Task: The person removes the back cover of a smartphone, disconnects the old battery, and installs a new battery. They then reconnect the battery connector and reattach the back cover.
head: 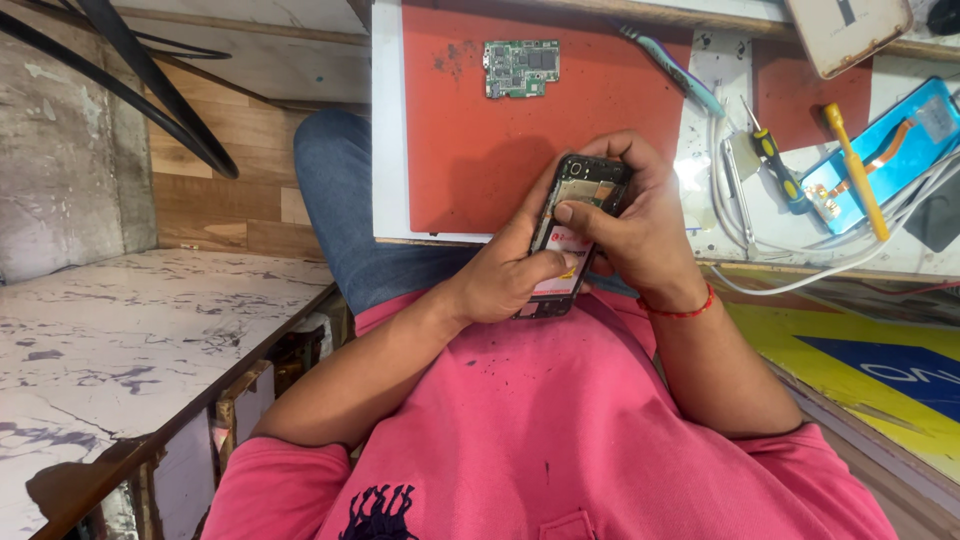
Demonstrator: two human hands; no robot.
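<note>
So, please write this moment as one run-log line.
left hand: holds opened phone | right hand: thumb on phone | circuit board: on red mat

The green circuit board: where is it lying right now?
In the head view, the green circuit board lies alone near the far edge of the red mat, beyond the opened phone both hands hold.

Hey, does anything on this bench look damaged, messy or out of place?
The phone held in both hands has its back off, insides exposed. A bare green circuit board lies loose on the red mat, which shows dark smudges. White cables tangle among the tools.
</note>
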